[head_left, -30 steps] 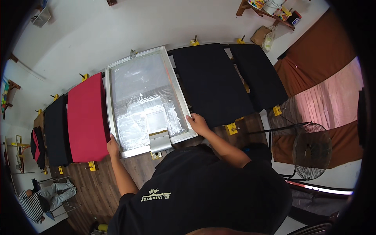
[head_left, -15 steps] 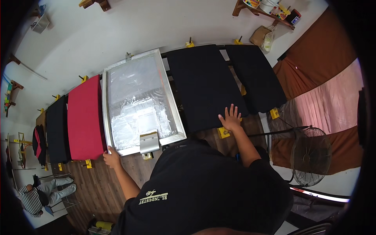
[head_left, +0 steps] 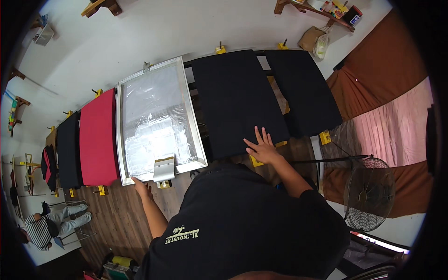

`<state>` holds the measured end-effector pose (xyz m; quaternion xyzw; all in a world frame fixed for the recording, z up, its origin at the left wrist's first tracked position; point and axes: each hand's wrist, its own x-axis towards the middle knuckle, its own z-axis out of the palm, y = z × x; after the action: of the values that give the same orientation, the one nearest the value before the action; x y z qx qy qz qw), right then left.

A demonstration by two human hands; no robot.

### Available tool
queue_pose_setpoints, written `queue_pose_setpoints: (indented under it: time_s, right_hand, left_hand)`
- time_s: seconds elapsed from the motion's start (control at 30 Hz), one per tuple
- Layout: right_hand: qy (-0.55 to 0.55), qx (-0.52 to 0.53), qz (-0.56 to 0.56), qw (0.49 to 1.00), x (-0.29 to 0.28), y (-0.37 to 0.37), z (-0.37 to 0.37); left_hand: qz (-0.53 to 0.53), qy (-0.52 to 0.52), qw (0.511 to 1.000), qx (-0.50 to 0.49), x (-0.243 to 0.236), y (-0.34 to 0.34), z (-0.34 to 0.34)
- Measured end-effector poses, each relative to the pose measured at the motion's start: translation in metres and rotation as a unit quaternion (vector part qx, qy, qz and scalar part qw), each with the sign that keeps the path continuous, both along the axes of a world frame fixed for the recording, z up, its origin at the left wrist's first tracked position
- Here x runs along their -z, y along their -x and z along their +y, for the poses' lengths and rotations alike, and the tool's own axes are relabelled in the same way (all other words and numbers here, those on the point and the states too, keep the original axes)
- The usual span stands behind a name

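A silver-framed screen (head_left: 154,112) lies in a row of cloth-covered boards, between a red board (head_left: 98,140) on its left and a wide black board (head_left: 238,98) on its right. The worker's left hand (head_left: 143,189) is at the screen's near left corner, a digit against the rim; whether the fingers are clamped on it cannot be told. The right hand (head_left: 262,151) is well apart from the screen, its fingers spread over the near edge of the wide black board — contact there is not clear. Shiny clear film covers the screen's face, and a metal clamp (head_left: 164,169) sits across its near end, with a small clip (head_left: 146,66) at the far one. Farther right is a second black board (head_left: 303,91); beyond the red one, on the left, stands another, the narrow black board (head_left: 69,151). Yellow blocks (head_left: 325,136) show at the boards' ends. To the right, a fan (head_left: 368,193) stands before brown and pink curtains (head_left: 382,65). A shelf (head_left: 322,14) juts from the white wall (head_left: 186,28), a paper bag (head_left: 310,39) just below. At lower left — above the wood floor (head_left: 116,214) — a person (head_left: 42,228) in a striped top appears seated.
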<state>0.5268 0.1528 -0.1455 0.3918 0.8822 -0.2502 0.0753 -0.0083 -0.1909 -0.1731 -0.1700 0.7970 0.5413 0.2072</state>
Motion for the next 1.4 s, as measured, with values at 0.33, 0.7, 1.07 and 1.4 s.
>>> queue_pose_setpoints:
  time_s: [0.33, 0.7, 1.07, 1.4]
  right_hand:
    - [-0.069, 0.095, -0.007, 0.993, 0.016, -0.011, 0.015]
    - [-0.107, -0.003, 0.009, 0.994, 0.005, -0.036, 0.012]
    - [-0.158, 0.030, 0.059, 0.985, 0.015, -0.032, 0.011]
    - [-0.144, -0.033, 0.057, 0.987, 0.003, -0.050, 0.017]
  left_hand:
    - [-0.055, -0.208, 0.960, -0.179, 0.039, -0.044, -0.020]
    - [-0.174, -0.032, 0.984, 0.039, 0.091, -0.160, -0.051]
    - [-0.082, 0.107, 0.832, 0.538, 0.200, -0.159, -0.029]
    - [0.166, 0.302, 0.654, 0.674, 0.218, -0.155, -0.010]
